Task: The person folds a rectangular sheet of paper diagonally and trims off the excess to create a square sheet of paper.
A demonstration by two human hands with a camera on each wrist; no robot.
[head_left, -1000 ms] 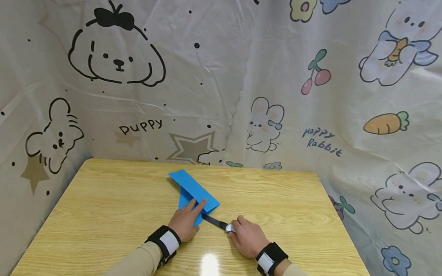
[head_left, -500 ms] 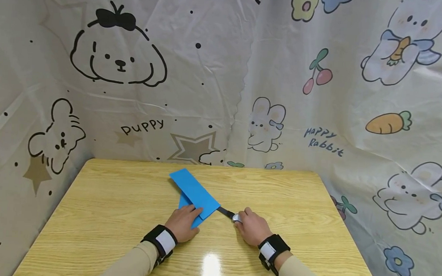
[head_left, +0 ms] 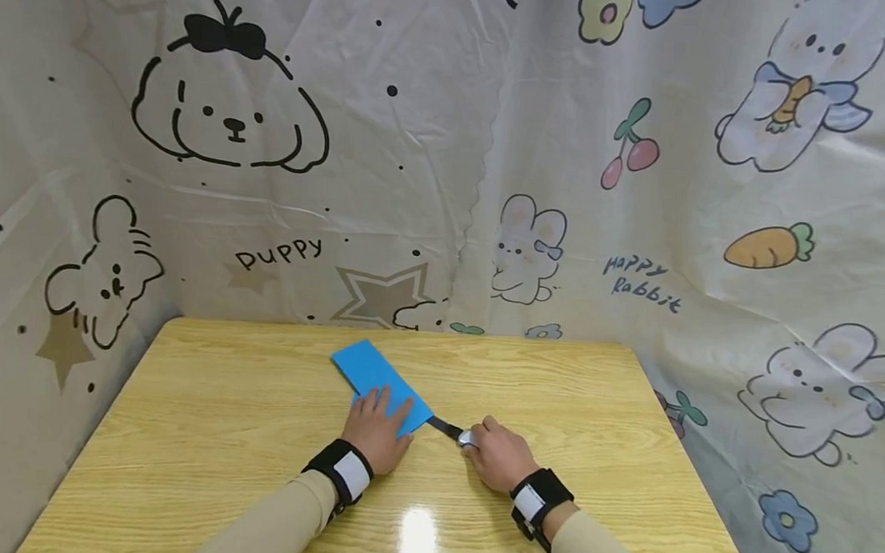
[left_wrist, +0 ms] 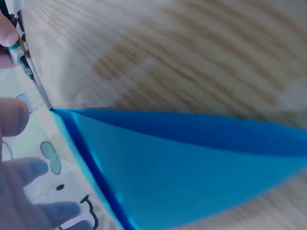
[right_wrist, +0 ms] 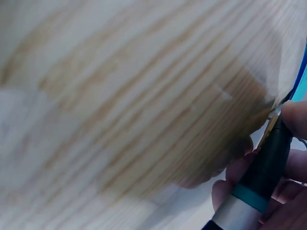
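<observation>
A folded sheet of blue paper (head_left: pixel 377 377) lies slantwise on the table, its folded-over flap uppermost. My left hand (head_left: pixel 378 432) rests on its lower part with fingers spread. In the left wrist view, the blue paper (left_wrist: pixel 192 177) shows two layers standing slightly apart along the fold. A knife (head_left: pixel 445 428) with a dark blade reaches the paper's right corner, and the blade's tip is hidden in the fold. My right hand (head_left: pixel 504 457) grips its handle. The right wrist view shows the knife handle (right_wrist: pixel 261 177), dark with a teal ring and a silvery end, between curled fingers.
The light wooden table (head_left: pixel 254 434) ends at a pale curtain (head_left: pixel 434 142) printed with cartoon animals, which rises behind it and on both sides. Black straps with white patches are worn on both wrists. A bright reflection shows near the table's front.
The flap has been laid down over the paper, and my left hand has shifted from its edge onto its top with fingers spread. The knife has moved farther up to the paper's right corner.
</observation>
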